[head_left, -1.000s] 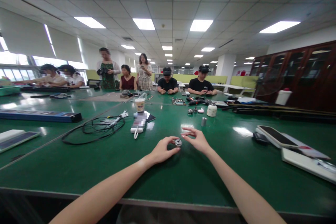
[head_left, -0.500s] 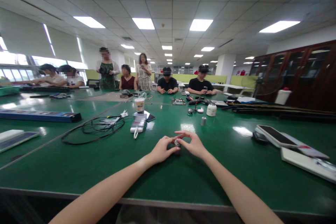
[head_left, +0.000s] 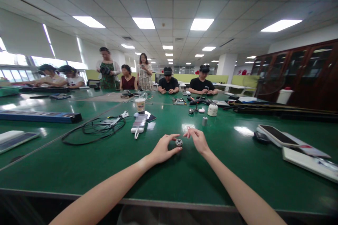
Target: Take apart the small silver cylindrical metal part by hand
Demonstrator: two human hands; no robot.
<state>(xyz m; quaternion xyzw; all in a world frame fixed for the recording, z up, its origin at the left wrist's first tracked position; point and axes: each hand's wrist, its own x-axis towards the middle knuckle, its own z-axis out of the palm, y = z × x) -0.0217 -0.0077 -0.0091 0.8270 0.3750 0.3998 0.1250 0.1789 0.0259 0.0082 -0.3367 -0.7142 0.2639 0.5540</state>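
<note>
On the green table (head_left: 185, 179) my left hand (head_left: 162, 149) curls around a small round metal part (head_left: 179, 142), which sits between thumb and forefinger. My right hand (head_left: 197, 140) is just right of the part and a little apart from it. Its fingertips are pressed together in a pinch pointing up and left, and whether anything is between them is too small to tell. Both forearms reach in from the near edge.
A small metal cylinder (head_left: 204, 121) and a white jar (head_left: 212, 110) stand beyond my hands. A white device (head_left: 138, 126), a paper cup (head_left: 140, 104) and a looped black cable (head_left: 92, 128) lie to the left. Phones (head_left: 277, 136) lie to the right. Several people sit or stand at the far side.
My right hand closed in onto the round part half a second ago, then drew back to the right with its fingers pinched. My left hand stayed on the part.
</note>
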